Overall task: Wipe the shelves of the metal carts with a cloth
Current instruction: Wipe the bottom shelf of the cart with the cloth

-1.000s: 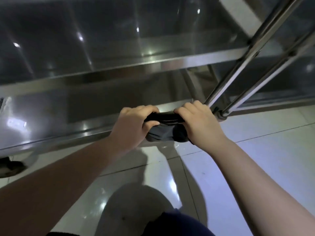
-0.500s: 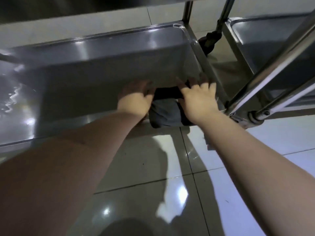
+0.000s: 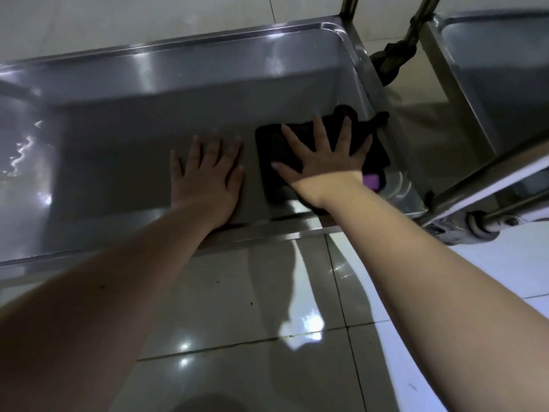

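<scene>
The low steel shelf (image 3: 124,138) of a metal cart fills the upper half of the view. A dark cloth (image 3: 271,150) with a purple tag lies flat in the shelf's near right corner. My right hand (image 3: 323,162) presses flat on the cloth, fingers spread wide. My left hand (image 3: 208,176) rests palm down on the bare shelf just left of the cloth, fingers apart, holding nothing.
A second cart's shelf (image 3: 499,72) stands to the right, its slanted steel posts (image 3: 487,179) and a caster wheel (image 3: 482,226) close to my right forearm. A dark rag (image 3: 392,59) is tied on a post between the carts. Glossy floor tiles (image 3: 267,307) lie below.
Both hands let go of the bunched cloth they held at the shelf rim. The cloth now lies spread on the shelf under my right palm; my left hand moved onto bare metal.
</scene>
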`<state>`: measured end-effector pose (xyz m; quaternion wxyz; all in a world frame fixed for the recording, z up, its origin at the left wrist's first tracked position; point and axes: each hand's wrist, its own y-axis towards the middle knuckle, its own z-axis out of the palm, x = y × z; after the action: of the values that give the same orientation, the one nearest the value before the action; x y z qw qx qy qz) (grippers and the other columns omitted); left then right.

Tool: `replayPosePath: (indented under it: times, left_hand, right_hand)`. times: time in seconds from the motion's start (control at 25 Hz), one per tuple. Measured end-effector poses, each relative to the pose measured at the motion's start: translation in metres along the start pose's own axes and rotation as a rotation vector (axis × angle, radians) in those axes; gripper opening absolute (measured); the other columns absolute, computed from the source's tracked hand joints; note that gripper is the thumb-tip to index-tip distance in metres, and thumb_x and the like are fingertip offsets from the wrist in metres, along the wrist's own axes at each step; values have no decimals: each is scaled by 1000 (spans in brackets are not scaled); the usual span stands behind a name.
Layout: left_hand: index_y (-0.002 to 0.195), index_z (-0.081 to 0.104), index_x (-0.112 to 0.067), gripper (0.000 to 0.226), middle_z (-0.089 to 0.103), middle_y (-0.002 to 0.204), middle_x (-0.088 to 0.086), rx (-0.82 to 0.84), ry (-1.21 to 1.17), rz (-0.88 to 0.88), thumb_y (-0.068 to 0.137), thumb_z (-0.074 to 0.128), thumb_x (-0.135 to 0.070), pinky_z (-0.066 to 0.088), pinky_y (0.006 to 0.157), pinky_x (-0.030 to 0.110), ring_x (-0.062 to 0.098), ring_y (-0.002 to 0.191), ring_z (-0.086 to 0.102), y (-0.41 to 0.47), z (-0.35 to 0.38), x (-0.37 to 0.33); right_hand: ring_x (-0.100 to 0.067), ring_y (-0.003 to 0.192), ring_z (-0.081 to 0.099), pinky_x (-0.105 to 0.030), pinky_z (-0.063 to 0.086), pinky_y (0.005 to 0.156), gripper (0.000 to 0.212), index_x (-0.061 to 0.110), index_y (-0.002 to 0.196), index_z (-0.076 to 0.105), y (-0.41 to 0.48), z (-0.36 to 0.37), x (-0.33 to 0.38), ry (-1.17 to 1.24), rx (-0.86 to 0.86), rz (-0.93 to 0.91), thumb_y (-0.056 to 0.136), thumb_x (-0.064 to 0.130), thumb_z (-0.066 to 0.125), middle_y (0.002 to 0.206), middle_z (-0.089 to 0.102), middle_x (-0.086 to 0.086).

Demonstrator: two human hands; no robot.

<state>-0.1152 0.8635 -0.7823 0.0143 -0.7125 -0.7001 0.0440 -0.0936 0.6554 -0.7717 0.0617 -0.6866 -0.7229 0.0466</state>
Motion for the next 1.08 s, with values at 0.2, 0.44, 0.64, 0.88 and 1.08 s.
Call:
replayPosePath:
  times: [0.2, 0.44, 0.64, 0.88, 1.08]
  left_hand:
    - [151, -1, -51, 56, -2, 164, -11, -11, -29, 8, 97, 11, -57, -2, 119, 54, 19, 151, -6, 1, 1, 1]
    - [150, -2, -52, 55, -3, 164, -11, -18, -34, 13, 97, 10, -57, -4, 119, 53, 19, 151, -6, 0, 0, 2]
    - [151, -4, -50, 57, -4, 164, -10, -29, -8, 14, 95, 7, -56, -3, 119, 54, 22, 151, -6, -7, 0, 0]
    - [151, -4, -50, 59, -3, 164, -10, -28, -30, 18, 94, 7, -58, -5, 119, 54, 22, 151, -6, 2, -1, 0]
    - [151, 0, -51, 57, -3, 164, -11, -46, -49, 2, 95, 11, -58, -3, 119, 53, 19, 151, -4, 2, 1, -1]
  right_hand:
    - [-44, 145, -17, -75, -6, 106, 71, 53, 149, -1, 96, -27, 4, 52, 72, 37, 86, 80, 20, 164, -6, -1]
    - [-40, 145, -18, -69, -8, 109, 70, 64, 141, -9, -14, -4, -33, 89, 63, 30, 79, 84, 16, 163, -11, 6]
    - [-40, 144, -22, -68, -12, 108, 71, 68, 136, -14, -27, -4, -42, 25, 83, -8, 71, 88, 8, 162, -16, 8]
    - [-44, 144, -18, -73, -9, 107, 73, 55, 148, 1, 132, -33, -19, 59, 77, 39, 84, 82, 23, 164, -7, -1]
    - [-42, 146, -15, -70, -9, 109, 73, 56, 148, 6, 102, -27, -29, 108, 51, 65, 83, 81, 26, 164, -3, 0]
